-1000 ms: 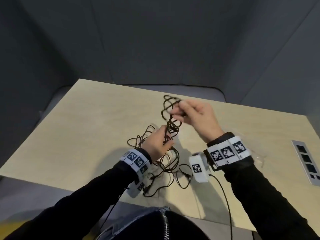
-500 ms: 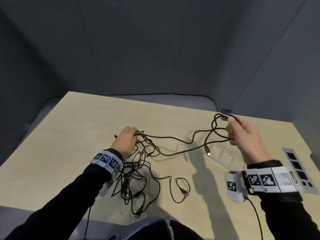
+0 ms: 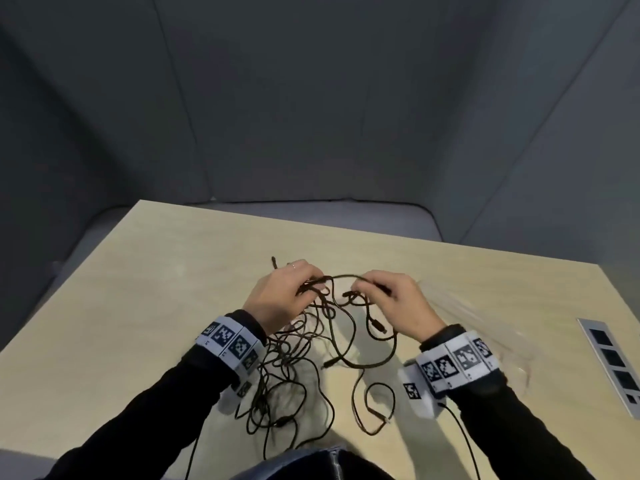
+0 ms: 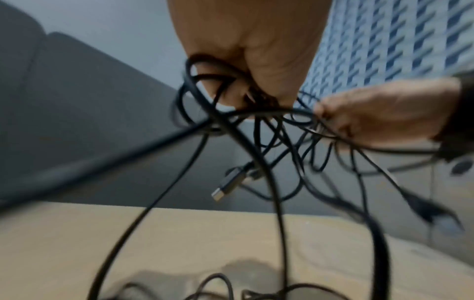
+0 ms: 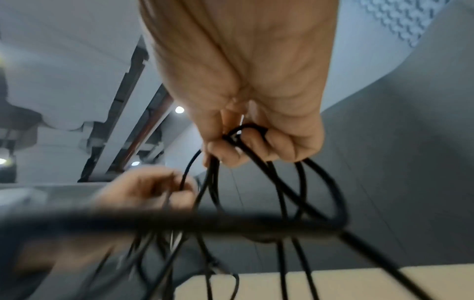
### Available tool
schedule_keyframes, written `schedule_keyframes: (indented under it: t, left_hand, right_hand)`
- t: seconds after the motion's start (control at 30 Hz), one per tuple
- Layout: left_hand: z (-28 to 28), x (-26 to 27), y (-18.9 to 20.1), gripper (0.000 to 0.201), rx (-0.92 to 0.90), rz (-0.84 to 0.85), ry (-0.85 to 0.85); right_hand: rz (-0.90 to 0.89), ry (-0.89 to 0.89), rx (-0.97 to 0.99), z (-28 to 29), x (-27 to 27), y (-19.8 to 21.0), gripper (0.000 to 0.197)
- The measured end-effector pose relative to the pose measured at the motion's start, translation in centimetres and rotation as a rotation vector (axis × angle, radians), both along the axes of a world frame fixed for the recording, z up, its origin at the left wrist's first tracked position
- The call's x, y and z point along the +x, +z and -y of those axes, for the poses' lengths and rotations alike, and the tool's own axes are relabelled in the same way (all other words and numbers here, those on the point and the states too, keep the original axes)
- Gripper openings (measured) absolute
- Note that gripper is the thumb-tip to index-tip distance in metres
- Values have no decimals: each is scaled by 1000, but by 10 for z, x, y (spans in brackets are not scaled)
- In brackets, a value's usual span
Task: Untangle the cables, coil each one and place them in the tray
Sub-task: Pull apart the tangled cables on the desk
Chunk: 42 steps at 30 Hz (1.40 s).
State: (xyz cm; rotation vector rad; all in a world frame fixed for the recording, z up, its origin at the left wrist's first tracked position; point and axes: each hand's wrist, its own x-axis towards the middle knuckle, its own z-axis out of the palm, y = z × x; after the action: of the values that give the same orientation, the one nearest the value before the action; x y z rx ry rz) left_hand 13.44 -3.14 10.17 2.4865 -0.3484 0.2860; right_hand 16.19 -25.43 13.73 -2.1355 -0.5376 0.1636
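A tangle of thin black cables (image 3: 294, 368) hangs from both hands down onto the wooden table (image 3: 138, 306). My left hand (image 3: 284, 296) grips a bunch of strands (image 4: 220, 97) above the table's middle. Close beside it, my right hand (image 3: 391, 299) holds a few loops of cable (image 5: 246, 142) in curled fingers. One arc of cable (image 3: 341, 277) bridges the two hands. A USB plug (image 4: 225, 186) dangles below the left hand. The clear plastic tray (image 3: 485, 327) lies on the table just right of my right hand, blurred.
A grey socket panel (image 3: 613, 365) is set into the table at the right edge. Loose cable ends and a small loop (image 3: 377, 407) trail toward the near edge. Dark grey partition walls stand behind the table.
My right hand has swung back left from the far right and now sits next to the left hand. The stretched cable between them has gone slack into loops.
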Motion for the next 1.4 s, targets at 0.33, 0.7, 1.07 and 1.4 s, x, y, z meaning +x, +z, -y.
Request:
schedule_keyframes:
  t: [0.33, 0.7, 1.07, 1.4]
  left_hand:
    - [-7, 14, -38, 25, 277, -88, 135]
    - [24, 5, -40, 47, -362, -222, -59]
    - [8, 8, -21, 45, -333, -155, -95]
    - [-26, 5, -48, 17, 13, -183, 160]
  right_hand:
    - [-411, -300, 980, 6, -5, 31, 22]
    - [-748, -366, 1514, 16, 13, 29, 28]
    - [-22, 92, -703, 14, -9, -20, 23]
    - [65, -202, -155, 42, 8, -2, 39]
